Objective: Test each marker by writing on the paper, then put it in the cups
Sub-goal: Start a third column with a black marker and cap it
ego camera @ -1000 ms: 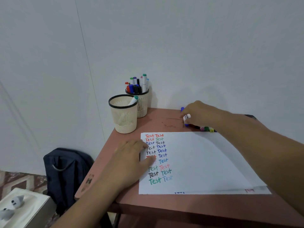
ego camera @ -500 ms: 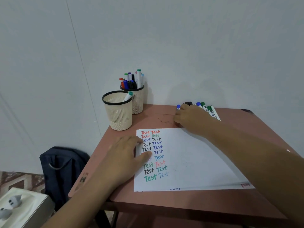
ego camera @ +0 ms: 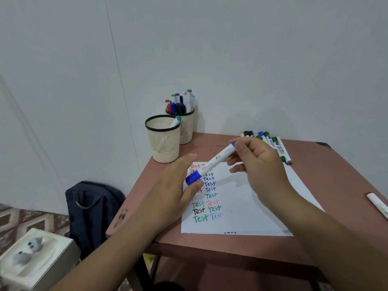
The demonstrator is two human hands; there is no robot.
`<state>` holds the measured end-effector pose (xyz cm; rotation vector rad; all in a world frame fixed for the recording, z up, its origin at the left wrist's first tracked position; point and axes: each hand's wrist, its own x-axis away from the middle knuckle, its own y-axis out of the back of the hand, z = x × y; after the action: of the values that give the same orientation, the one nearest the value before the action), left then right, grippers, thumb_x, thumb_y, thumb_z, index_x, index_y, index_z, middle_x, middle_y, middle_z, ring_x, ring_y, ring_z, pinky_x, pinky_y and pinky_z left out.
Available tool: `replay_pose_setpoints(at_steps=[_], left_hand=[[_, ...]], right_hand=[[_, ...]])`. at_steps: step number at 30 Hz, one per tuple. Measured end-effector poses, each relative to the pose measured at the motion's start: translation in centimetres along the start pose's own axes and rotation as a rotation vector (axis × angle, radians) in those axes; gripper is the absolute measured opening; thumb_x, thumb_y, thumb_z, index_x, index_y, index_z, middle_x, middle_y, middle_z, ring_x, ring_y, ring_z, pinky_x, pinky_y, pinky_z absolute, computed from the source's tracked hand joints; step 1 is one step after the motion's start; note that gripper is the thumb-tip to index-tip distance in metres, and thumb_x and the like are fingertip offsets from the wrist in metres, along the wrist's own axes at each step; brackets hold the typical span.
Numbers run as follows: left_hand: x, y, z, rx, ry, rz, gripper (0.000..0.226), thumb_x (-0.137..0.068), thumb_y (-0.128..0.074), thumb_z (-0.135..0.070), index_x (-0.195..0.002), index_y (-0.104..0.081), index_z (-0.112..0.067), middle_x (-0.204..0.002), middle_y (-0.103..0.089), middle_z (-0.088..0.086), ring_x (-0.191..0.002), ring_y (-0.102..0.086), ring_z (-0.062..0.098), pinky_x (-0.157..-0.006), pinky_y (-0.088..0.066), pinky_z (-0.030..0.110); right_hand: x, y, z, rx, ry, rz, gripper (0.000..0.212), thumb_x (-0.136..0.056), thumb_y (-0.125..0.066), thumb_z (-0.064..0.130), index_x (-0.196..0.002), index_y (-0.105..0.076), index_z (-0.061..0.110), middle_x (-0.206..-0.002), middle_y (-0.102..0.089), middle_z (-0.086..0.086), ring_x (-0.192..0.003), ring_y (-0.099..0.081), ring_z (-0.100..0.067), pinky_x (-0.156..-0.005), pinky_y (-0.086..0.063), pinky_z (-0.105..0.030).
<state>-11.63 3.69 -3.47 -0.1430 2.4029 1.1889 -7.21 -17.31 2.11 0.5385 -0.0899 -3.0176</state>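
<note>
Blue-capped marker (ego camera: 211,164) held above the paper (ego camera: 241,198), long axis slanting from the right hand (ego camera: 257,162), whose grip pinches its rear end, down-left to the cap, touching the spread left hand (ego camera: 178,185), nearer for uncapping.

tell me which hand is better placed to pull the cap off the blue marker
Left. The right hand already grips the blue marker by its back end, and the open left hand sits right at the cap.

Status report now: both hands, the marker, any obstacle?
Right hand grips blue marker, cap still on. Left hand open, at the cap end. Front cup holds one marker, nothing blocking paper.
</note>
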Motion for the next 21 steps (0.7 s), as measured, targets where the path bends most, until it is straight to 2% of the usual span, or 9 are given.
replay_pose_setpoints(at_steps=[2, 4, 7, 10, 12, 14, 17, 19, 21], left_hand=[[0.2, 0.2, -0.4, -0.013, -0.031, -0.008, 0.012, -0.101, -0.054, -0.037, -0.113, -0.052, -0.035, -0.095, -0.055, -0.021, -0.092, -0.05, -0.006, -0.075, -0.039, 0.015], [0.4, 0.4, -0.6, -0.029, -0.049, -0.026, 0.002, -0.102, -0.053, -0.034, -0.105, -0.053, -0.034, -0.079, -0.047, -0.021, -0.084, -0.049, -0.005, -0.066, -0.033, 0.015], [0.4, 0.4, -0.2, -0.061, -0.08, -0.032, 0.015, -0.104, -0.047, -0.038, -0.103, -0.056, -0.026, -0.081, -0.047, -0.02, -0.082, -0.048, -0.001, -0.067, -0.034, 0.016], [0.5, 0.2, 0.2, -0.006, -0.078, 0.039, 0.027, -0.104, -0.042, -0.046, -0.114, -0.056, -0.025, -0.087, -0.053, -0.02, -0.086, -0.051, 0.0, -0.07, -0.039, 0.022], [0.8, 0.3, 0.1, 0.03, -0.085, 0.073, 0.043, -0.101, -0.034, -0.055, -0.123, -0.056, -0.026, -0.095, -0.059, -0.016, -0.089, -0.054, 0.004, -0.076, -0.045, 0.027], [1.0, 0.4, 0.2, 0.066, -0.063, 0.082, 0.047, -0.098, -0.031, -0.06, -0.128, -0.055, -0.033, -0.098, -0.062, -0.015, -0.091, -0.056, 0.005, -0.08, -0.047, 0.029], [1.1, 0.3, 0.5, 0.149, -0.027, 0.064, 0.044, -0.096, -0.036, -0.065, -0.133, -0.051, -0.047, -0.105, -0.067, -0.017, -0.098, -0.061, 0.003, -0.084, -0.049, 0.026], [1.0, 0.4, 0.6, 0.175, -0.028, 0.047, 0.047, -0.094, -0.036, -0.069, -0.13, -0.055, -0.045, -0.098, -0.067, -0.012, -0.092, -0.062, 0.007, -0.08, -0.049, 0.026], [0.9, 0.5, 0.5, 0.17, -0.011, 0.043, 0.057, -0.09, -0.03, -0.077, -0.132, -0.052, -0.045, -0.091, -0.064, -0.009, -0.086, -0.059, 0.008, -0.075, -0.044, 0.023]], right_hand=[[1.2, -0.8, -0.1, -0.11, -0.073, -0.007, 0.02, -0.106, -0.053, 0.013, -0.098, -0.072, 0.016, -0.084, -0.072, -0.006, -0.072, -0.068, -0.019, -0.064, -0.059, -0.032], [2.1, -1.6, -0.3, -0.188, -0.132, -0.018, 0.017, -0.106, -0.054, 0.017, -0.103, -0.071, 0.015, -0.089, -0.072, -0.006, -0.072, -0.067, -0.02, -0.064, -0.059, -0.032], [3.1, -2.6, -0.6, -0.226, -0.177, 0.01, 0.014, -0.103, -0.06, 0.022, -0.105, -0.071, 0.015, -0.091, -0.073, -0.005, -0.074, -0.068, -0.02, -0.069, -0.06, -0.033], [3.9, -3.2, -0.6, -0.258, -0.209, 0.076, 0.016, -0.095, -0.07, 0.022, -0.109, -0.072, 0.017, -0.083, -0.072, -0.003, -0.074, -0.067, -0.016, -0.074, -0.06, -0.029], [4.2, -3.3, -0.6, -0.197, -0.203, 0.114, 0.016, -0.093, -0.073, 0.019, -0.109, -0.074, 0.019, -0.077, -0.071, 0.003, -0.074, -0.066, -0.013, -0.076, -0.059, -0.025], [4.2, -3.3, -0.5, -0.155, -0.197, 0.113, 0.012, -0.095, -0.071, 0.016, -0.106, -0.076, 0.017, -0.076, -0.069, 0.003, -0.073, -0.064, -0.012, -0.075, -0.058, -0.025], [4.2, -3.1, -0.5, -0.129, -0.179, 0.104, 0.01, -0.097, -0.07, 0.02, -0.105, -0.075, 0.016, -0.078, -0.068, -0.003, -0.074, -0.063, -0.016, -0.076, -0.059, -0.034], [4.2, -3.0, -0.3, -0.113, -0.156, 0.102, 0.009, -0.099, -0.068, 0.022, -0.103, -0.073, 0.015, -0.08, -0.067, -0.003, -0.075, -0.063, -0.018, -0.075, -0.059, -0.039], [3.9, -2.8, -0.1, -0.179, -0.166, 0.062, 0.012, -0.102, -0.063, 0.023, -0.101, -0.067, 0.011, -0.084, -0.067, -0.004, -0.073, -0.062, -0.019, -0.068, -0.057, -0.036]])
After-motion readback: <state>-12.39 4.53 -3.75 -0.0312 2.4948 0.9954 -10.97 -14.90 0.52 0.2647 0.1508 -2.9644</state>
